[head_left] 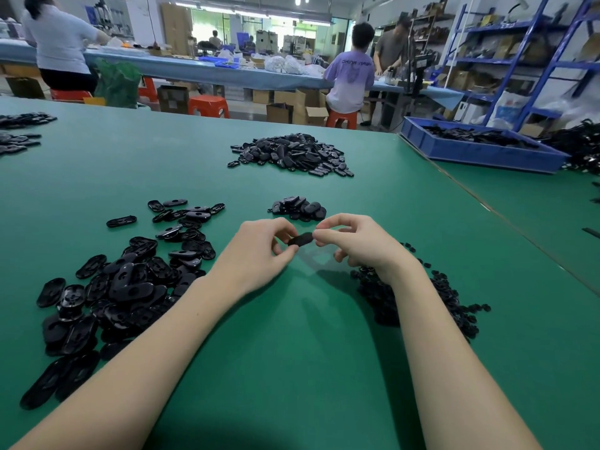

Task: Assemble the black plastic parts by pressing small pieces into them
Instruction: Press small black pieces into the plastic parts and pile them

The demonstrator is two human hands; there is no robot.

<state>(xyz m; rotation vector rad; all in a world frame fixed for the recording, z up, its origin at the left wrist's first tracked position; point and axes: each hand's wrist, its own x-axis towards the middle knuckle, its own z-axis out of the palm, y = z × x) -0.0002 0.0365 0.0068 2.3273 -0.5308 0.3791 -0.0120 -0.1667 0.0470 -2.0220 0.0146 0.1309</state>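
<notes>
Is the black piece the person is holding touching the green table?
Apart. The head view shows the black piece pinched between left hand and right hand, raised above the green table.

Both bare forearms reach forward, hands close together — left hand [259,251] and right hand [354,241] each pinch with curled fingers, thumbs facing inward

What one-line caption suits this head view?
Both hands, left hand and right hand, pinch one black plastic part above the green table.

Bare green bench [292,336] lies open between the oval-part heap [123,287] at left and the small-piece heap [418,297] at right; a small pile [300,208] sits just ahead.
</notes>
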